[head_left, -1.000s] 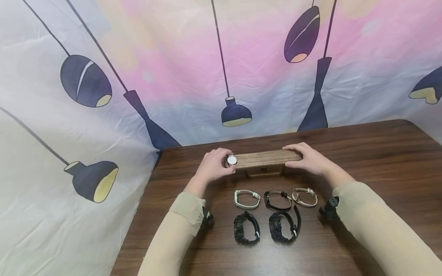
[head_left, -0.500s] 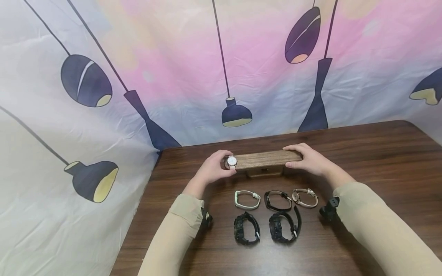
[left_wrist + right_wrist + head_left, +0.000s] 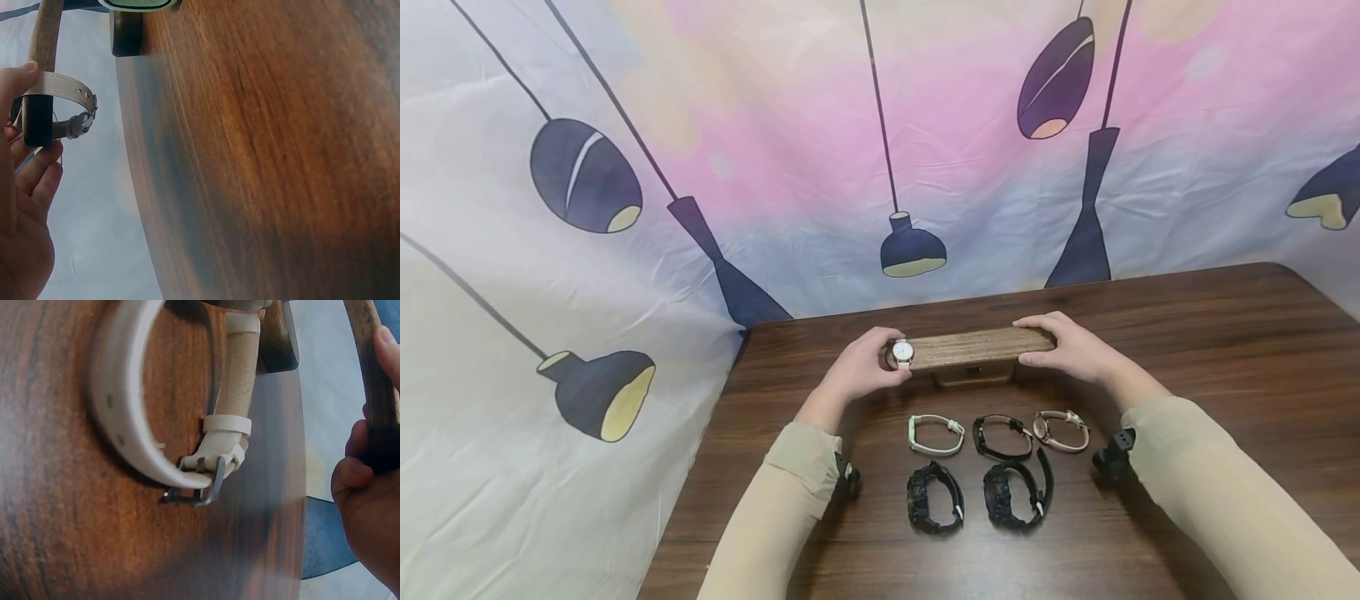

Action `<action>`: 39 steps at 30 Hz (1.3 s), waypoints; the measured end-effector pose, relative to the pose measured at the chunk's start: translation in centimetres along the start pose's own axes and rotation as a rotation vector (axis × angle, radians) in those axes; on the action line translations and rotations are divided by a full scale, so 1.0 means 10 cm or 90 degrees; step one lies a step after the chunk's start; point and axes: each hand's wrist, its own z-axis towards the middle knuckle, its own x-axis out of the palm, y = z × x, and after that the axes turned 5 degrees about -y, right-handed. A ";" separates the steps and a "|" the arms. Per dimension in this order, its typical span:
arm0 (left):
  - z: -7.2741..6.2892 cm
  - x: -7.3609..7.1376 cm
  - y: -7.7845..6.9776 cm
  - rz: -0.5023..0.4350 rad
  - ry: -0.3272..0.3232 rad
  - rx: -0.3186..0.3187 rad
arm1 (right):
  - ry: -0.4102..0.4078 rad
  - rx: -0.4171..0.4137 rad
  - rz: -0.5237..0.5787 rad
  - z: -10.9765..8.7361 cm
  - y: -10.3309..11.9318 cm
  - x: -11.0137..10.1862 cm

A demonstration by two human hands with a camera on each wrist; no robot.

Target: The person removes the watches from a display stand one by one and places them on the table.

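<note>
In the head view a wooden watch stand [image 3: 970,346] with a long bar stands toward the table's back. Around the bar's left end hangs a white-strapped wristwatch [image 3: 902,352], its round pale dial facing up. My left hand [image 3: 856,365] pinches this watch between thumb and fingers. The left wrist view shows its buckled strap [image 3: 65,86] looped below the bar's dark end, with the thumb [image 3: 24,76] at the strap's edge. My right hand [image 3: 1071,350] grips the bar's right end, thumb in front and fingers behind; the right wrist view shows those fingers curled at the bar [image 3: 369,362].
In front of the stand lie a mint-green watch [image 3: 936,434], a slim black watch [image 3: 1003,435] and a watch with a pale strap [image 3: 1062,429]. Two chunky black watches [image 3: 919,497] [image 3: 997,496] lie nearer. A printed cloth [image 3: 820,167] hangs behind the table [image 3: 1210,333].
My left hand has shifted the watch slightly on the bar's left end, and more of its strap shows below the dial. My right hand has kept its grip on the stand.
</note>
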 end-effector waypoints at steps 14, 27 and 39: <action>-0.05 -0.02 -0.01 -0.003 -0.012 0.006 | 0.011 -0.006 -0.010 0.02 0.01 0.02; -0.07 -0.04 0.05 -0.034 -0.001 -0.030 | 0.018 -0.007 -0.011 0.04 0.03 0.00; -0.23 0.01 0.17 -0.122 -0.075 -0.130 | 0.013 0.000 -0.019 0.02 0.02 -0.01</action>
